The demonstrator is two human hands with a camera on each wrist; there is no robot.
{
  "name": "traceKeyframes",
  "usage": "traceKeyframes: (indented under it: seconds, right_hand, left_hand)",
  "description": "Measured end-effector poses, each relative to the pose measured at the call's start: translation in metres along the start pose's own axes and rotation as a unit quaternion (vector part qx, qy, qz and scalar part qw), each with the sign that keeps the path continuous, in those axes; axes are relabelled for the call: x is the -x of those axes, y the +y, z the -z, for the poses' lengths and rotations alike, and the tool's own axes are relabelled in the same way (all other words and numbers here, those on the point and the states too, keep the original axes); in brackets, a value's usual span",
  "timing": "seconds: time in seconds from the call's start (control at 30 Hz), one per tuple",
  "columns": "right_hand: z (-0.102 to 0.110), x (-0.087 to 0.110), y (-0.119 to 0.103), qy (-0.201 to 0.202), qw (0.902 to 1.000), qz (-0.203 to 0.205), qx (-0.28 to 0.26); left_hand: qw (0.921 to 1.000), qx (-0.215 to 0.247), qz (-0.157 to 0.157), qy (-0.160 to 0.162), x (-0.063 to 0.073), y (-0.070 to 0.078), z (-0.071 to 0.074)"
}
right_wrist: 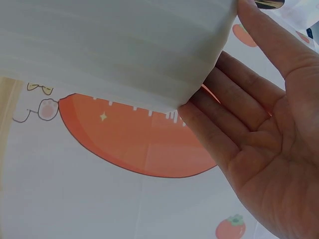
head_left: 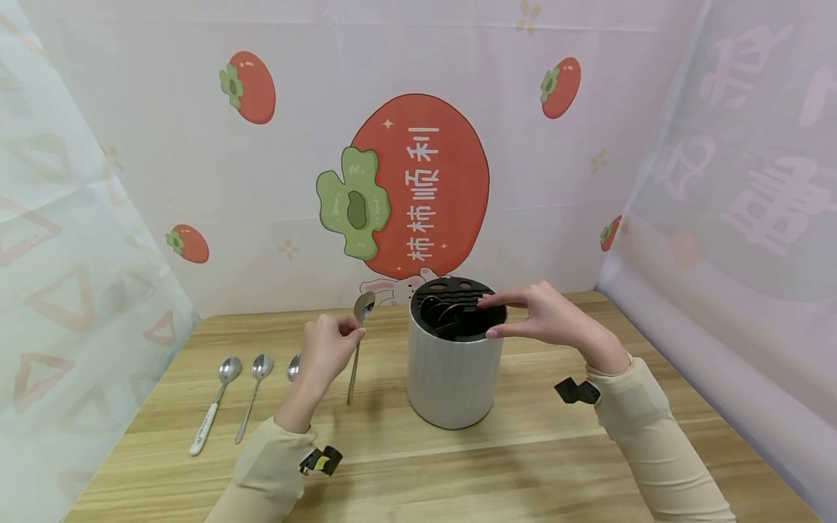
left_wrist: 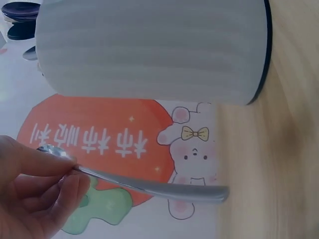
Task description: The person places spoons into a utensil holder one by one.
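My left hand point(head_left: 327, 349) pinches a metal spoon point(head_left: 365, 309) just below its bowl. The spoon stands bowl up, its handle point(left_wrist: 174, 191) pointing down towards the table. To its right is a white ribbed utensil holder point(head_left: 454, 385) with a black slotted top point(head_left: 451, 287). Several spoons point(head_left: 451, 312) poke up from its opening. My right hand point(head_left: 549, 316) is at the right side of the holder's rim, thumb at the front edge and fingers further back. The right wrist view shows those fingers point(right_wrist: 244, 84) extended behind the holder, their tips hidden by it.
Left of my left hand, a white-handled spoon point(head_left: 219, 399) and a steel spoon point(head_left: 253, 396) lie on the wooden table point(head_left: 392, 479). A third spoon point(head_left: 293, 368) is partly hidden by my left hand. A printed cloth backdrop point(head_left: 294, 145) hangs behind the table.
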State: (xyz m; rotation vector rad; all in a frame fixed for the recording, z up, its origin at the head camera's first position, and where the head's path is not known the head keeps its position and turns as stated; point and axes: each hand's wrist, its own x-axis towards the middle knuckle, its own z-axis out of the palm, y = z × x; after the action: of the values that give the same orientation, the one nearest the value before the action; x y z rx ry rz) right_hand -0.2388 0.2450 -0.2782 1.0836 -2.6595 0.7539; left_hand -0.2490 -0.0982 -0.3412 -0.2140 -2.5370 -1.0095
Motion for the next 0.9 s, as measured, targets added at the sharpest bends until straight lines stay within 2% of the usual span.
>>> traceKeyframes:
  seconds: [0.23, 0.6, 0.9]
  right_hand:
    - [0.000, 0.000, 0.000, 0.000, 1.0000, -0.002, 0.001]
    - [0.000, -0.001, -0.001, -0.005, 1.0000, -0.007, 0.001]
    - [0.001, -0.001, -0.001, -0.004, 1.0000, -0.004, 0.000]
  left_hand:
    - [0.9986, 0.022, -0.030, 0.038, 0.002, 0.012, 0.006]
    - [0.9932, 0.072, -0.053, 0.075, 0.003, 0.033, 0.017]
    - [0.9880, 0.079, -0.083, 0.104, 0.000, 0.047, 0.020]
